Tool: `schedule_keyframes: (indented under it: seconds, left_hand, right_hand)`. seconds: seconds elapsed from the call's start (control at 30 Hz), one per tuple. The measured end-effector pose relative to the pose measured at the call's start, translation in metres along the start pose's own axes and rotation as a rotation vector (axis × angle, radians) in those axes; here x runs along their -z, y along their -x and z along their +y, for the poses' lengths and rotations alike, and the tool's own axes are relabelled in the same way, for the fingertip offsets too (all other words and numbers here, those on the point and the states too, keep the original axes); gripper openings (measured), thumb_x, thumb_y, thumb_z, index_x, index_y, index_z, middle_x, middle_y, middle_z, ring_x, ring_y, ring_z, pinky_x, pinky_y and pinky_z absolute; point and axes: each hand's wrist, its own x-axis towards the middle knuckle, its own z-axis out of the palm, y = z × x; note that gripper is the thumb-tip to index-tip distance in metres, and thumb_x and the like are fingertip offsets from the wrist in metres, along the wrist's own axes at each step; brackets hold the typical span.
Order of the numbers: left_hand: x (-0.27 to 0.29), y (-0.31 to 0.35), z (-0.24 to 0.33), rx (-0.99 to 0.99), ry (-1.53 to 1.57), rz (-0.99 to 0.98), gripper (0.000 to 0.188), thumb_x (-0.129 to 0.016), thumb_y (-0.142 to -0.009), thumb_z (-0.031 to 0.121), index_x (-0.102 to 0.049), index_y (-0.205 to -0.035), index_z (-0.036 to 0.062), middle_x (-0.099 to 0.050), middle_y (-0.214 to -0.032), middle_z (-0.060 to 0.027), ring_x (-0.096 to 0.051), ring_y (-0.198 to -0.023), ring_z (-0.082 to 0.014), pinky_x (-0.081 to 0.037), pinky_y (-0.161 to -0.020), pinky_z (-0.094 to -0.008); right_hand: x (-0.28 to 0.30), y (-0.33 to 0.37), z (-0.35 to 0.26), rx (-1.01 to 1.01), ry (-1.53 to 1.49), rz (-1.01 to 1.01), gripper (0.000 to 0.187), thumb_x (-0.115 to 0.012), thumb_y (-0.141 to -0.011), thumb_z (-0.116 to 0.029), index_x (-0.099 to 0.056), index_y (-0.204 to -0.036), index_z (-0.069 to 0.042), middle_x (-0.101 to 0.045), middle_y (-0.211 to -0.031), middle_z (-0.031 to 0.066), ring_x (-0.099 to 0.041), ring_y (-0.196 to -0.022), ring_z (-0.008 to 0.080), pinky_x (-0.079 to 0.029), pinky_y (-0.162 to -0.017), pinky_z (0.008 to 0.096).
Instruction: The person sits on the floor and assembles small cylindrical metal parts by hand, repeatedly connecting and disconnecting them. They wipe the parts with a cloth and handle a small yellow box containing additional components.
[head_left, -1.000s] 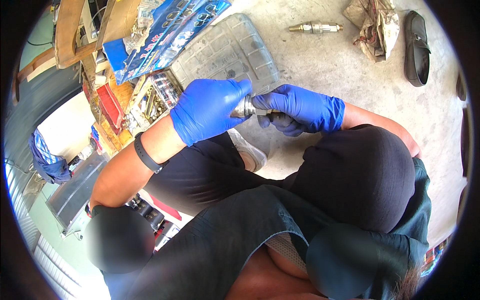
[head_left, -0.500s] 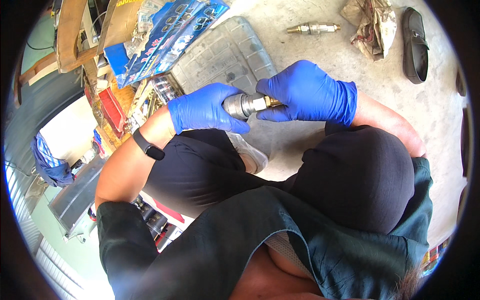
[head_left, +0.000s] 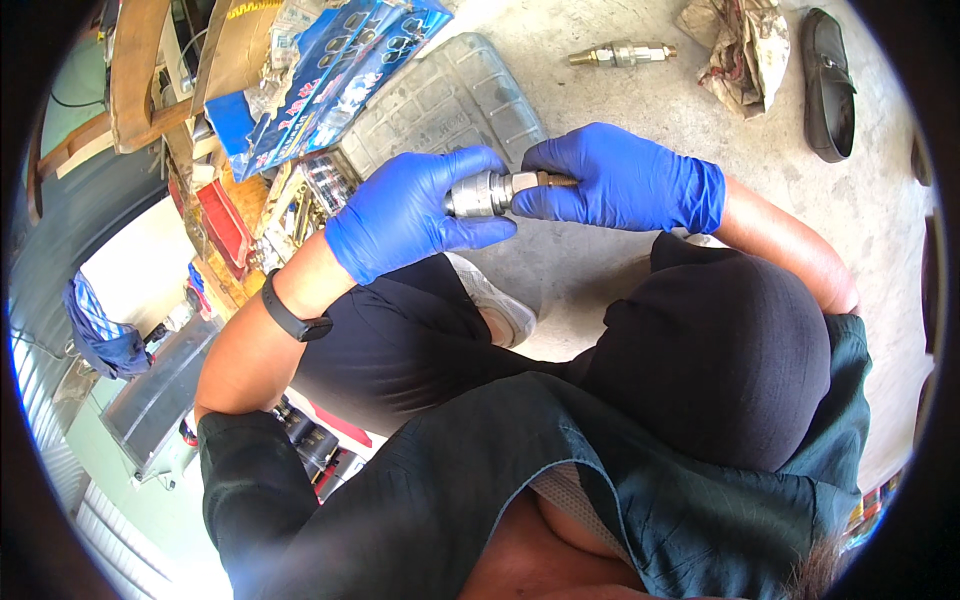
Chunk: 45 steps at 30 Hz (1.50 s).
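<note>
In front of my knees, both my hands, in blue gloves, hold a metal coupling (head_left: 482,195) level between them. My left hand (head_left: 398,212) grips the thick silver collar at its left end, thumb below and fingers above; the palm hides that end. At the other end, my right hand (head_left: 628,182) is closed round the narrower brass-coloured part, just past a hex nut. A second fitting (head_left: 622,54), silver with brass ends, lies on the floor beyond my right hand.
A grey plastic case lid (head_left: 440,110) lies beyond my left hand, beside a blue printed box (head_left: 320,85). Small metal parts (head_left: 325,180) and a red tray (head_left: 222,222) are at left. Crumpled brown paper (head_left: 745,60) and a black shoe (head_left: 829,85) lie at far right.
My left hand has turned on the collar, its index finger and thumb now stretched farther along the coupling. My right hand keeps its hold and has shifted slightly right.
</note>
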Motion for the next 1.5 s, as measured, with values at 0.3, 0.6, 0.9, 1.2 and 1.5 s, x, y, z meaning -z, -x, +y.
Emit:
schedule_keyframes:
  seconds: [0.3,0.6,0.9,1.2,1.5]
  left_hand:
    - [-0.004,0.005,0.007,-0.066,-0.044,0.042,0.037,-0.080,-0.081,0.022,-0.061,-0.110,0.0085,-0.065,-0.085,-0.0155,-0.066,-0.075,-0.0323,-0.052,-0.069,-0.0364]
    - [-0.019,0.015,-0.006,-0.165,-0.186,0.037,0.039,-0.076,-0.085,0.037,-0.058,-0.110,0.0131,-0.066,-0.083,-0.0147,-0.066,-0.075,-0.0380,-0.050,-0.061,-0.0428]
    - [-0.017,0.026,-0.011,-0.043,-0.076,0.019,0.034,-0.079,-0.079,0.023,-0.062,-0.105,0.0101,-0.066,-0.084,-0.0161,-0.067,-0.076,-0.0376,-0.052,-0.067,-0.0385]
    - [-0.018,0.025,-0.018,-0.081,-0.107,0.006,0.043,-0.077,-0.081,0.038,-0.059,-0.111,0.0127,-0.067,-0.084,-0.0155,-0.067,-0.078,-0.0388,-0.051,-0.063,-0.0443]
    - [-0.012,0.019,-0.015,-0.069,-0.224,-0.004,0.047,-0.081,-0.078,0.039,-0.063,-0.113,0.0136,-0.069,-0.087,-0.0141,-0.069,-0.081,-0.0363,-0.054,-0.068,-0.0392]
  right_hand:
    - [0.005,-0.001,-0.003,-0.006,-0.088,-0.057,0.047,-0.061,-0.098,-0.043,-0.068,-0.104,0.002,-0.062,-0.079,0.0194,-0.061,-0.070,0.0297,-0.051,-0.069,0.0385]
    - [-0.019,0.006,-0.022,-0.632,-1.006,-0.263,0.051,-0.059,-0.099,-0.047,-0.068,-0.086,0.002,-0.034,-0.054,-0.0057,-0.029,-0.045,0.0060,-0.023,-0.044,0.0262]
    - [-0.043,-0.011,-0.014,-0.399,-0.607,-0.118,0.052,-0.063,-0.094,-0.052,-0.072,-0.096,-0.001,-0.050,-0.059,0.0072,-0.049,-0.052,0.0158,-0.042,-0.052,0.0329]
    - [-0.031,-0.015,-0.022,-0.032,-0.086,-0.068,0.043,-0.056,-0.098,-0.040,-0.069,-0.108,0.000,-0.068,-0.087,0.0249,-0.068,-0.083,0.0393,-0.054,-0.077,0.0413]
    - [-0.038,-0.013,-0.013,-0.493,-0.969,-0.263,0.049,-0.057,-0.099,-0.050,-0.066,-0.090,-0.003,-0.042,-0.057,-0.0012,-0.036,-0.046,0.0086,-0.030,-0.044,0.0282]
